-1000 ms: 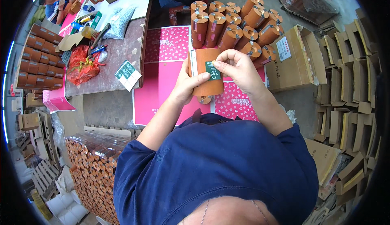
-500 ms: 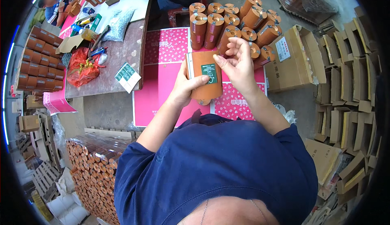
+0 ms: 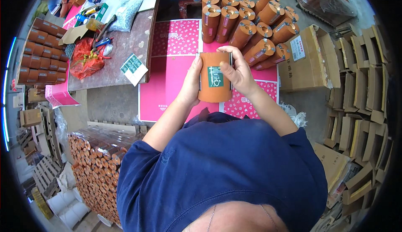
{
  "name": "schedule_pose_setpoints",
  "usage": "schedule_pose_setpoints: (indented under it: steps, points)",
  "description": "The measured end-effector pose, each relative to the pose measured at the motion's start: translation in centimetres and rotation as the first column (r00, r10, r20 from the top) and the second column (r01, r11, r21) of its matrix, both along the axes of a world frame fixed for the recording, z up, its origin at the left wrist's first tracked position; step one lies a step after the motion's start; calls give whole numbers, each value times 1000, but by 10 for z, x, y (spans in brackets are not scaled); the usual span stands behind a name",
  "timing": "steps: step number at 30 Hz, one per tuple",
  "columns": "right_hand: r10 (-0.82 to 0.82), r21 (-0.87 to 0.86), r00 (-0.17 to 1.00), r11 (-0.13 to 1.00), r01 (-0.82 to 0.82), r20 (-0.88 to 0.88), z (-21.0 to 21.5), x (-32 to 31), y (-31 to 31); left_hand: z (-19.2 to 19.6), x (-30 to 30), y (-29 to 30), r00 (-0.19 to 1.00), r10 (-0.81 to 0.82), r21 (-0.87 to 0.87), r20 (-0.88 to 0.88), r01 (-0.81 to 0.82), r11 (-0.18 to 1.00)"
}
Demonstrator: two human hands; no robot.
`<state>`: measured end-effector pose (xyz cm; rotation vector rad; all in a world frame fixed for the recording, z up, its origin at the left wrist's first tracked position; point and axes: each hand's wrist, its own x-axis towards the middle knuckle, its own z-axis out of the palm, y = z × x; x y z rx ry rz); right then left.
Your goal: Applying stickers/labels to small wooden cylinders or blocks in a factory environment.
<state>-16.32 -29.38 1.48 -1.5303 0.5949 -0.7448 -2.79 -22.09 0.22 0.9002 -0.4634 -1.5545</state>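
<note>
A short orange-brown wooden cylinder (image 3: 212, 94) is held upright in front of my chest, with a green label (image 3: 215, 77) stuck on its face. My left hand (image 3: 193, 79) grips its left side, the thumb along the edge. On the right side, my right hand (image 3: 239, 72) wraps round it, its thumb near the top of the label. The fingers behind the cylinder are mostly hidden. Beyond my hands, several similar orange-brown cylinders (image 3: 245, 33) stand or lean together on the pink printed sheet (image 3: 167, 81). A sheet of green labels (image 3: 134, 69) lies at the left table's corner.
The dark-topped table (image 3: 130, 43) on the left carries a red plastic bag (image 3: 87, 60), a clear bag of small parts (image 3: 125, 16) and tools. Stacked brown blocks (image 3: 42, 58) stand farther left. An open carton (image 3: 307, 64) sits right; wrapped cylinders (image 3: 94, 165) fill the lower left.
My right hand has come down from above the label and closed round the cylinder's right side. My left thumb has moved off the label to the left edge. The cylinder now stands straighter.
</note>
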Motion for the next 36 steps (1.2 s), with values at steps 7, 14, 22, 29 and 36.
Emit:
schedule_pose_setpoints:
  steps: [7, 14, 22, 29, 36]
  points:
    - [3, -230, 981, 972, -49, -195, -6, 11, 13, -22, 10, 3, 995, 76, -36, 61, -74, 997]
    - [284, 113, 875, 959, -261, -392, -4, 3, -5, -40, 26, 14, 818, 67, -227, 571, 79, 971]
    - [104, 2, 803, 992, -127, -588, -100, -27, 15, -101, 16, 27, 286, -47, -35, 957, 274, 961]
    - [-257, -233, 347, 966, 109, -902, -191, -60, 29, -170, 117, 64, 782, 174, 502, 598, -536, 679]
    - [-209, -148, 275, 963, 226, -939, -288, -50, 48, -182, 222, 82, 655, 563, 578, 504, -740, 344]
